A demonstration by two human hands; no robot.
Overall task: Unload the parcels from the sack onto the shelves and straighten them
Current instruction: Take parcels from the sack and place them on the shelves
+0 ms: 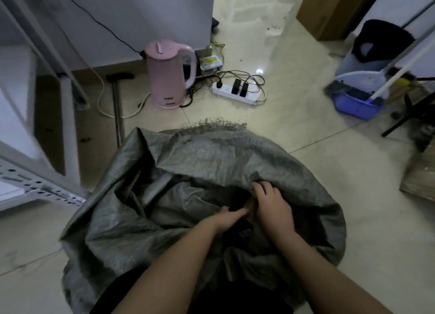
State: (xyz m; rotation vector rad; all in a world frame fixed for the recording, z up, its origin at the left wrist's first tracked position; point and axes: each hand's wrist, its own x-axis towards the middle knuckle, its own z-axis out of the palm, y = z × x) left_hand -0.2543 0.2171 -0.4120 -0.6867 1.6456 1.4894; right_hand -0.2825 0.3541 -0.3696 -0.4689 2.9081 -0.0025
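Observation:
A large grey woven sack (pixel 211 163) lies crumpled on the tiled floor in front of me, its mouth dark and open near the middle. My left hand (pixel 229 218) reaches into the dark opening with its fingers pointing right toward a small brownish thing, barely visible, at the mouth. My right hand (pixel 270 205) rests on the sack's upper fold, fingers curled over the fabric edge. Whatever lies inside the sack is hidden in shadow. White metal shelving (pixel 35 184) stands at the left.
A pink electric kettle (pixel 169 75) and a white power strip (pixel 235 91) with cables sit on the floor beyond the sack. A blue dustpan and mop bucket (pixel 357 99) stand at right. A wrapped cardboard box (pixel 421 174) lies at the right edge.

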